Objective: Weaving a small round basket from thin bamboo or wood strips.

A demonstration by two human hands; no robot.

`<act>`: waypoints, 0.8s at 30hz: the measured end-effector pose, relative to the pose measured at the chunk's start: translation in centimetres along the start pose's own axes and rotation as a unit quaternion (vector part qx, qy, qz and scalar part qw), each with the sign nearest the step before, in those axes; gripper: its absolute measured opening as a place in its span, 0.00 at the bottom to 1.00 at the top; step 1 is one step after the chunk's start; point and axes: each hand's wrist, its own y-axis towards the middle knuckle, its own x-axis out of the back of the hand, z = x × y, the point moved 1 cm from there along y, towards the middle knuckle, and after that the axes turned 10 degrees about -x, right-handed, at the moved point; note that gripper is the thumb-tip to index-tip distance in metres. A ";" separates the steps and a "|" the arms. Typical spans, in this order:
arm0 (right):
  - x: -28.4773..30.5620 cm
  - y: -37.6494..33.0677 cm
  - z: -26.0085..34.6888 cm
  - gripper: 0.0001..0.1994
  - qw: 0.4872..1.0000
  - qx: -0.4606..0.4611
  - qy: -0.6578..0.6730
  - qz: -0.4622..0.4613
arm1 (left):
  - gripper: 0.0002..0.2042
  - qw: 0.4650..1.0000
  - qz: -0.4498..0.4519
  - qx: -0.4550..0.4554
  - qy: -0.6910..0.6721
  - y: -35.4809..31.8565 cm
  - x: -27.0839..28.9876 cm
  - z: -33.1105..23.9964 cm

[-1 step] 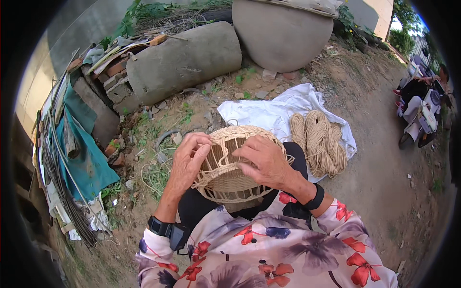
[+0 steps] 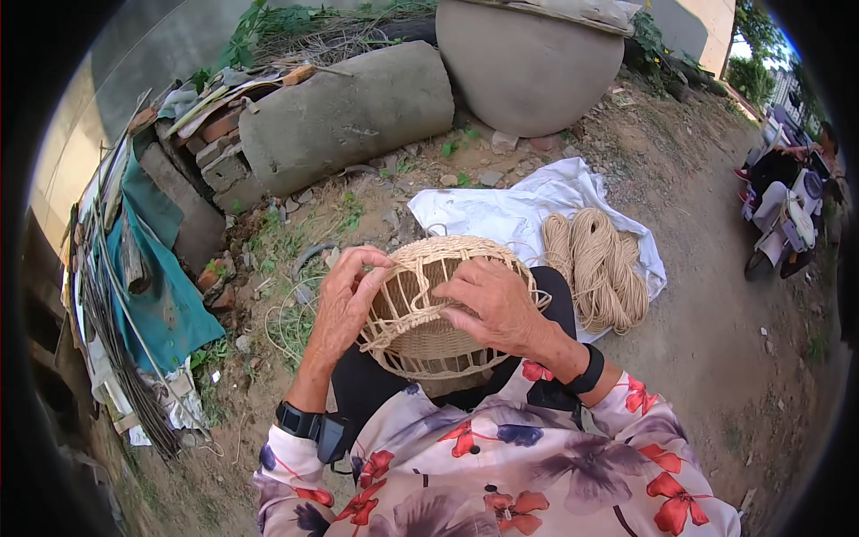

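Observation:
A round basket (image 2: 447,342) of pale woven cord rests tilted on my lap, its open side upward. It has a dense woven band and an openwork part with spaced upright ribs. At its left rim is my left hand (image 2: 347,291), thumb and fingertips closed around a thin strand by the edge. My right hand (image 2: 494,302) reaches over the right side of the basket. Its fingers are curled in toward the middle, thumb and forefinger close together at the openwork; what lies between them is partly hidden by the hand.
Hanks of tan cord (image 2: 608,277) lie on a white sheet (image 2: 501,210) beyond my right knee. Loose cord loops (image 2: 291,331) trail on the ground at left. Farther off are a concrete cylinder (image 2: 349,116), a teal cloth (image 2: 157,277) and a parked scooter (image 2: 783,210) with a person nearby.
The view has shifted very slightly. Both hands stay at the same places on the basket, with the left fingertips a little closer together.

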 end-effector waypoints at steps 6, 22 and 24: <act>-0.2 -0.1 -0.4 0.06 0.997 -0.047 0.037 0.046 | 0.12 0.989 0.109 0.021 0.101 -0.1 0.4 0.5; 0.5 0.0 -0.8 0.09 0.991 -0.078 0.070 0.077 | 0.07 0.993 0.104 0.018 0.059 -3.1 3.2 0.7; 0.6 0.0 -0.9 0.09 0.990 -0.079 0.078 0.082 | 0.07 0.992 0.114 0.006 0.053 -4.3 4.0 1.6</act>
